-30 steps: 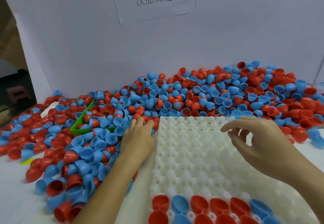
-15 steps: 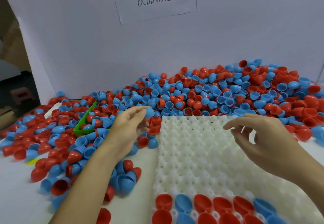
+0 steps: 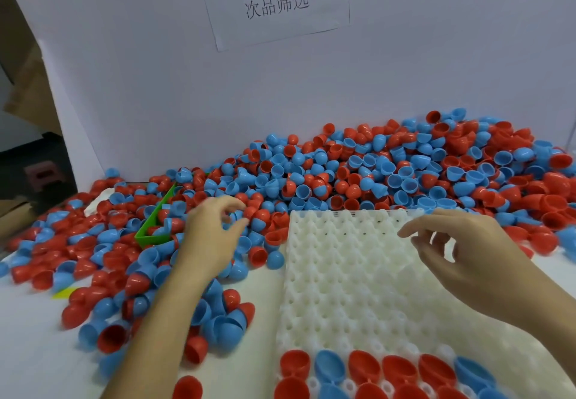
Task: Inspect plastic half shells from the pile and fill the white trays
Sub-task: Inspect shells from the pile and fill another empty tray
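Honestly, a shell could easily be fumbled and knocked off the loose heap of red and blue plastic half shells (image 3: 358,174) along the table's far edge. Nothing seems to be held by the left hand (image 3: 212,236), fingers loosely curled over the heap, though that can't be told for sure. The right hand (image 3: 461,252) is held relaxed and empty above the white dimpled plastic tray (image 3: 336,274), filled only at its near edge.

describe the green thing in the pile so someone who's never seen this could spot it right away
Start at the white tray in the middle of the table, then look left past the left hand into the pile of shells. The green bin sits half buried there, the only green, straight-edged thing among round red and blue shells.
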`<state>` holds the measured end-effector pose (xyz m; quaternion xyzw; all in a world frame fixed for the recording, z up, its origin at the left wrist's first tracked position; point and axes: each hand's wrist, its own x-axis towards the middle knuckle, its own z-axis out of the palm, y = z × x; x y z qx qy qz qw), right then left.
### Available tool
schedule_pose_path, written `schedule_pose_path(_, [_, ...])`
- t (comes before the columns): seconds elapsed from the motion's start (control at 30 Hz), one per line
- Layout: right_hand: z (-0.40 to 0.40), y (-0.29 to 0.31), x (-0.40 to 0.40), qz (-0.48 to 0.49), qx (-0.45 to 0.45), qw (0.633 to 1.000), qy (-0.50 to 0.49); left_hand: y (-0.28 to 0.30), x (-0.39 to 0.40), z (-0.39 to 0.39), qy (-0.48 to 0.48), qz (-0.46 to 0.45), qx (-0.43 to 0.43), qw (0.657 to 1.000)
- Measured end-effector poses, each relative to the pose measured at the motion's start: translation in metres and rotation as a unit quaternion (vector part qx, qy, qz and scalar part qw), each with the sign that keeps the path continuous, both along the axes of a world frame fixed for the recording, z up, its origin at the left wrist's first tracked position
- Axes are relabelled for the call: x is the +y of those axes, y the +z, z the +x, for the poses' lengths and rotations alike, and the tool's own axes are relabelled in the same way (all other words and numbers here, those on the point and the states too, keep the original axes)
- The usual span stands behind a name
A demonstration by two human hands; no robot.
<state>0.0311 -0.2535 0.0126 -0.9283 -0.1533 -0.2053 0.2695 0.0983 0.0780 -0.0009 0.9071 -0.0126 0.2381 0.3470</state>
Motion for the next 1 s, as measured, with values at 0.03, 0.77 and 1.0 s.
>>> schedule_pose_path(0.03, [0.0,0.0,0.0,0.0,0.001,1.0,0.001,-0.007,-0.01,0.001,-0.026,0.058,0.008,0.998])
schedule_pose_path(0.77, [-0.005,0.005,0.008,0.102,-0.006,0.994,0.046,0.007,-0.066,-0.031,-0.307,-0.205,0.117,0.922])
schedule_pose_path(1.0, [-0.008,0.004,0.021,0.122,0.021,0.989,0.074,0.008,-0.085,-0.042,-0.382,-0.183,0.14,0.895])
